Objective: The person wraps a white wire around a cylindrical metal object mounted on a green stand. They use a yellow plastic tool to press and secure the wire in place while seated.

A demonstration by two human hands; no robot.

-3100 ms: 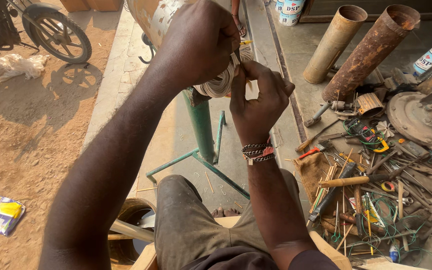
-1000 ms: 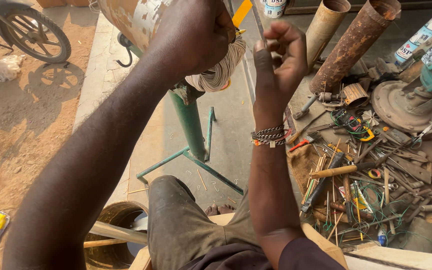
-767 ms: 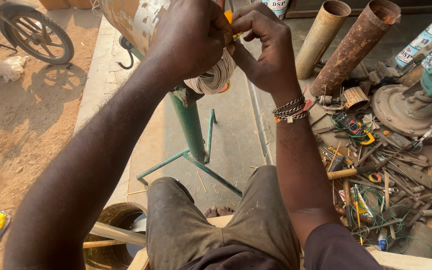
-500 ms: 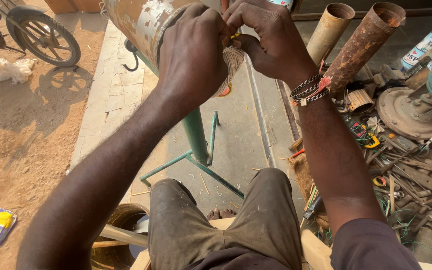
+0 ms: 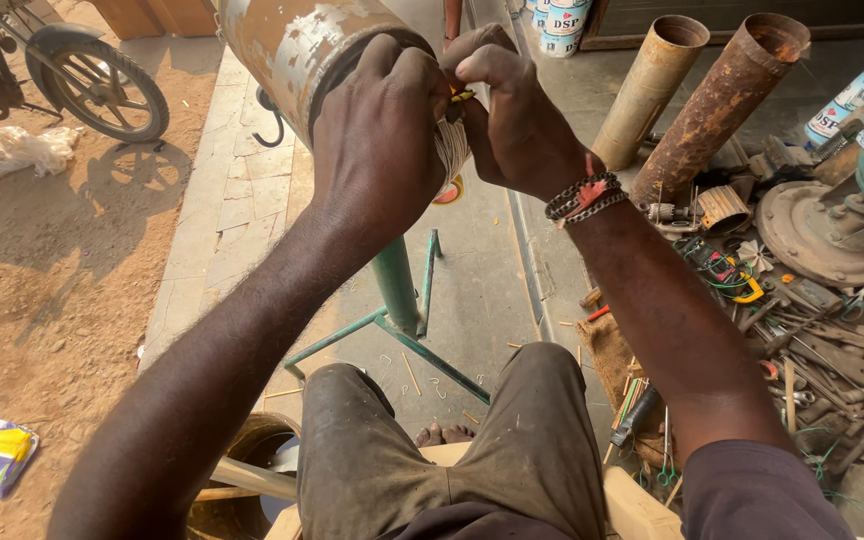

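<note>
Both hands meet at the open end of the worn metal cylinder (image 5: 302, 45) on its green stand (image 5: 397, 290), its long axis running up and away leftward. The left hand (image 5: 377, 135) cups the wire windings (image 5: 450, 150); the right hand (image 5: 512, 115) pinches what seems a yellow strip (image 5: 459, 96) just beside them.

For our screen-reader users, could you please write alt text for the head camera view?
Both hands work at the open end of a worn metal cylinder on a green stand: the left hand grips its rim while the right hand pinches pale wire windings. Rusty pipes and scattered tools lie to the right.
</note>
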